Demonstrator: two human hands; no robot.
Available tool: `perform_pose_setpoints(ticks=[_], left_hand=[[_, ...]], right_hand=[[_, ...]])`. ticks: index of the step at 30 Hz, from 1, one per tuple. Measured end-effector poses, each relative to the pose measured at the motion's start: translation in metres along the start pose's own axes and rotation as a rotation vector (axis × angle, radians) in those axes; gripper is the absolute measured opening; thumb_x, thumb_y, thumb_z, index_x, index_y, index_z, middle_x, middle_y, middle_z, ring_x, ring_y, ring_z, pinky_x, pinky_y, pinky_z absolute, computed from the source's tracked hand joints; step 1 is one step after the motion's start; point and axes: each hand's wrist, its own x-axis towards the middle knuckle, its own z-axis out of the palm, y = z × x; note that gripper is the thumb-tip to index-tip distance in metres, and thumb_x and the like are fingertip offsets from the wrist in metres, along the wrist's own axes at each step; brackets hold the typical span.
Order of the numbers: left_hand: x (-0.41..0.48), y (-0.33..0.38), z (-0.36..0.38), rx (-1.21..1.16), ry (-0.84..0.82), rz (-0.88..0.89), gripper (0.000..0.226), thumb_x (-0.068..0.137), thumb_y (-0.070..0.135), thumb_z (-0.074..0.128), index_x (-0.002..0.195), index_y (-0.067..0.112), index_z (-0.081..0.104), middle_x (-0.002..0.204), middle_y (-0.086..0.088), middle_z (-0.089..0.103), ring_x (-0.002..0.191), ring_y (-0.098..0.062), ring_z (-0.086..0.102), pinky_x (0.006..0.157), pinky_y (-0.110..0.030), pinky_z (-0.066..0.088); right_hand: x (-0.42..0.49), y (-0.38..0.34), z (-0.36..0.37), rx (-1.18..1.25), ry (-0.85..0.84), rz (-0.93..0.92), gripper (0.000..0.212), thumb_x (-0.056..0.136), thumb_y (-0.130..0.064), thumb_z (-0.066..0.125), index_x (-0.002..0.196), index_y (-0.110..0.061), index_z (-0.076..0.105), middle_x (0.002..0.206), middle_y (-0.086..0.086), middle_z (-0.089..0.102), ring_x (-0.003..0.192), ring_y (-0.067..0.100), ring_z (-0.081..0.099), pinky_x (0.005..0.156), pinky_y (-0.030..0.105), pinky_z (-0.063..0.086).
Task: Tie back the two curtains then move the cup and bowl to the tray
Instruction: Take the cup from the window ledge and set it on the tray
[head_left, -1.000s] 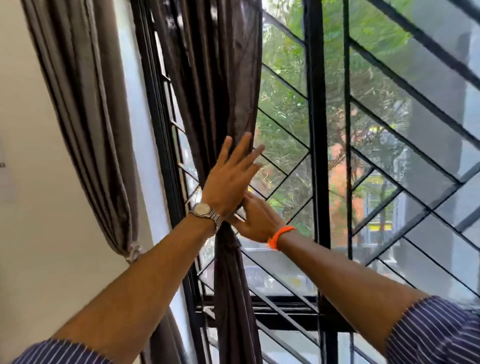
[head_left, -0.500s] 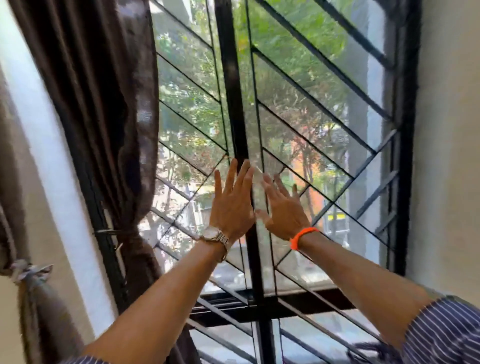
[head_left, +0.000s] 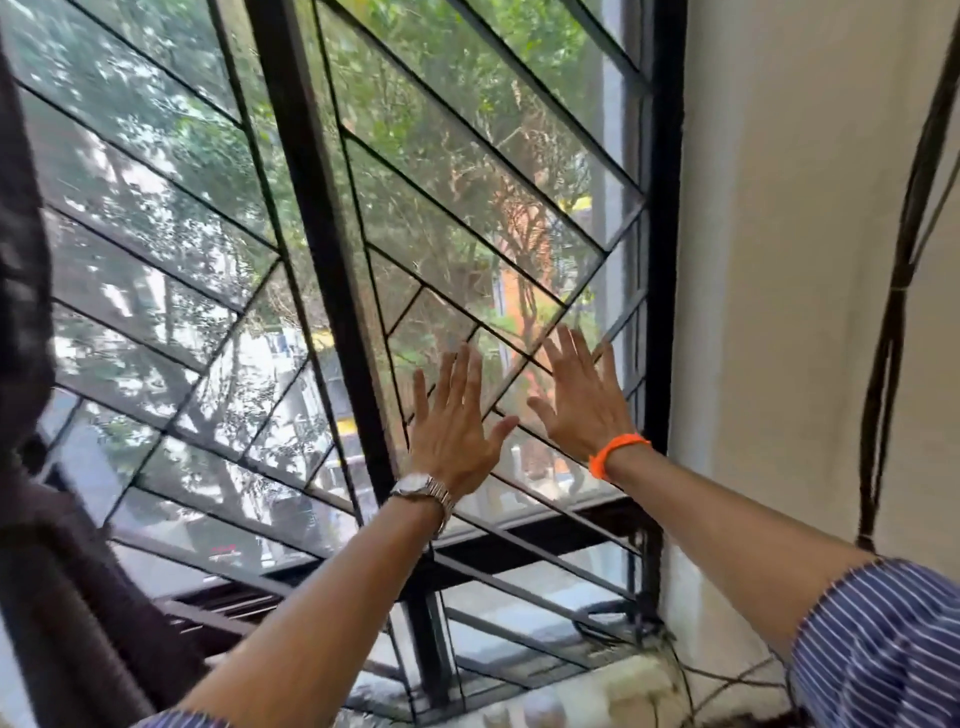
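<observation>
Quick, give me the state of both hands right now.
Left hand: open, fingers spread, holding nothing, raised in front of the window grille.
Right hand: open, fingers spread, holding nothing.

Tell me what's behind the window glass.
Behind the window glass: green trees, an orange building and blurred pale buildings. The raised left hand and right hand cover small patches.

Blue pinstriped sleeves (head_left: 878, 639) — silver watch (head_left: 423, 488) left, orange band (head_left: 615, 453) right.

Daylit window (head_left: 467, 208), blurred edges
</observation>
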Motion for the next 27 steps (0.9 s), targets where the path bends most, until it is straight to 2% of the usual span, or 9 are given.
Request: perform_pose_setpoints(ticks=[4, 10, 16, 21, 24, 27], left_hand=[[0.000, 0.007, 0.025, -0.043, -0.047, 0.008, 0.085, 0.093, 0.069, 0.018, 0.155, 0.016, -0.008, 0.162, 0.002, -0.017, 0.148, -0.017, -0.018, 0.118, -0.049, -0.013], [-0.021, -0.003, 0.074, -0.107, -0.138, 0.003, 0.082, 0.094, 0.065, 0.019, 0.154, 0.018, -0.010, 0.162, 0.003, -0.017, 0.148, -0.016, -0.018, 0.120, -0.050, -0.009], [-0.069, -0.007, 0.140, -0.196, -0.295, -0.024, 0.077, 0.096, 0.060, 0.019, 0.155, 0.017, -0.007, 0.163, 0.001, -0.012, 0.149, -0.016, -0.016, 0.119, -0.049, -0.012], [-0.130, -0.009, 0.210, -0.252, -0.430, -0.049, 0.078, 0.097, 0.058, 0.022, 0.154, 0.015, -0.009, 0.162, -0.001, -0.012, 0.149, -0.019, -0.014, 0.119, -0.051, -0.009], [-0.176, -0.010, 0.260, -0.271, -0.542, -0.032, 0.075, 0.098, 0.053, 0.021, 0.154, 0.014, -0.009, 0.161, 0.000, -0.016, 0.149, -0.018, -0.015, 0.118, -0.048, -0.016], [-0.223, -0.013, 0.305, -0.246, -0.591, -0.014, 0.070, 0.097, 0.046, 0.018, 0.155, 0.012, -0.003, 0.162, -0.003, -0.010, 0.150, -0.021, -0.008, 0.118, -0.048, -0.011]], right_hand=[[-0.006, 0.005, 0.019, -0.019, -0.075, 0.025, 0.081, 0.093, -0.052, 0.044, 0.155, -0.020, 0.001, 0.163, 0.002, -0.010, 0.150, 0.018, -0.012, 0.120, 0.052, -0.009], [-0.021, -0.005, 0.062, 0.005, -0.147, 0.037, 0.083, 0.093, -0.050, 0.044, 0.155, -0.014, 0.002, 0.163, 0.002, -0.004, 0.151, 0.019, -0.007, 0.118, 0.057, -0.007], [-0.066, -0.015, 0.127, 0.029, -0.265, 0.050, 0.086, 0.092, -0.045, 0.048, 0.155, -0.013, 0.000, 0.164, 0.002, -0.006, 0.151, 0.020, -0.007, 0.118, 0.055, -0.008], [-0.125, -0.023, 0.199, 0.027, -0.393, 0.093, 0.087, 0.091, -0.044, 0.049, 0.155, -0.009, 0.001, 0.163, 0.004, 0.004, 0.151, 0.021, -0.003, 0.119, 0.057, -0.001], [-0.174, -0.032, 0.243, 0.032, -0.467, 0.098, 0.092, 0.087, -0.038, 0.058, 0.153, -0.008, 0.001, 0.163, 0.008, 0.009, 0.150, 0.026, 0.009, 0.118, 0.060, 0.012], [-0.219, -0.042, 0.288, 0.025, -0.569, 0.130, 0.089, 0.084, -0.034, 0.058, 0.151, -0.008, 0.006, 0.162, 0.011, 0.013, 0.149, 0.028, 0.017, 0.115, 0.062, 0.019]])
